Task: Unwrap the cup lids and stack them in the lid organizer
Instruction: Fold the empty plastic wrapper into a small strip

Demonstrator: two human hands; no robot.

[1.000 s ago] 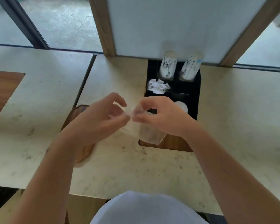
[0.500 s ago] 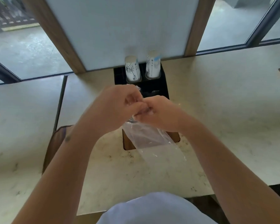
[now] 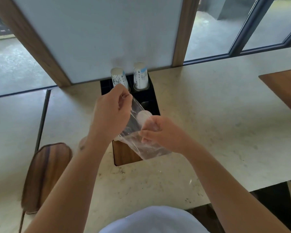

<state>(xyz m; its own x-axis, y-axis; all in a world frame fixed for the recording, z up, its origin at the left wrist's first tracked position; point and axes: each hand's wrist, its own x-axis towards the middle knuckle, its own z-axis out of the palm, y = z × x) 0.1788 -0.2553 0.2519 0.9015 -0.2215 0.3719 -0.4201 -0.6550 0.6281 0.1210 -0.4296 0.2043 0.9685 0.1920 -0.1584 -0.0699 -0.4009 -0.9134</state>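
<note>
A clear plastic wrapper (image 3: 138, 145) holding cup lids hangs between my hands over the counter. My left hand (image 3: 111, 113) pinches the wrapper's upper end, raised toward the cups. My right hand (image 3: 160, 133) grips the wrapped stack lower down; a round whitish lid (image 3: 142, 117) shows just above its fingers. Behind them the black lid organizer (image 3: 154, 100) sits sunk into the counter, partly hidden by my hands and the wrapper.
Two stacks of printed paper cups (image 3: 118, 79) (image 3: 140, 76) stand upside down at the organizer's far end. A wooden insert (image 3: 124, 153) lies at its near end. A wooden chair back (image 3: 45, 174) is at the lower left, a wooden panel (image 3: 284, 84) at the right.
My hands, pinched together before, have drawn apart: the left rose toward the cups with the wrapper's end, the right dropped lower. The wrapper is stretched out and a lid shows.
</note>
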